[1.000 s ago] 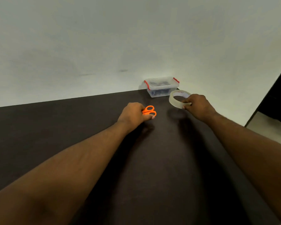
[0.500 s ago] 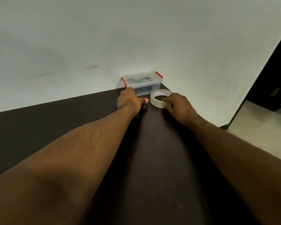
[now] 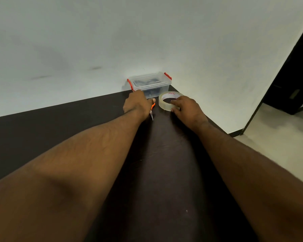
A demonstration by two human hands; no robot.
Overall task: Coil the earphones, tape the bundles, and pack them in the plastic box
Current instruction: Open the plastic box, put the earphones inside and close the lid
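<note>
Reaching across the dark table (image 3: 164, 172) toward centre frame, I stretch both arms out nearly straight. My left hand (image 3: 136, 105) lies knuckles-up over the scissors (image 3: 152, 109), its fingers curled round the orange handles, the blade tip poking back toward me. My right hand (image 3: 187, 109) pinches the near rim of the tape roll (image 3: 170, 101), fingertips inside the ring, thumb outside. The plastic box (image 3: 150, 83), lid on and red clips showing, sits just beyond against the white wall (image 3: 147, 32), dark bundles dimly visible inside. Compared with a second ago, both hands have slid farther up the table, now just beside the box, and the scissors are mostly hidden.
</note>
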